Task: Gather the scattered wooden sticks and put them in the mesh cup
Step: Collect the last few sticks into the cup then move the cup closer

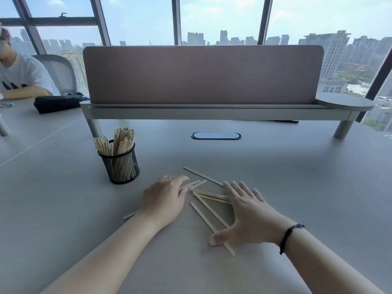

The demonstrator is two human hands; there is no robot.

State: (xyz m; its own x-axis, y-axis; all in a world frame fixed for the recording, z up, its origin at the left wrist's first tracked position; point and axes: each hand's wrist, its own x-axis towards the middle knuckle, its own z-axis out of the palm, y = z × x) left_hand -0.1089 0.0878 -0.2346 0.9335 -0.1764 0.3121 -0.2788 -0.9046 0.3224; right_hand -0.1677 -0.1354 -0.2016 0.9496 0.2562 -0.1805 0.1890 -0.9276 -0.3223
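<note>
Bright daylight enters through the windows ahead of me; the partition is backlit and dull. Shadows on the desk are soft. Wide-angle bending at edges; slight overall softness.

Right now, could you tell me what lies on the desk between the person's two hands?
In the head view, a loose pile of crossed wooden sticks lies on the desk between the left hand and the right hand.
</note>
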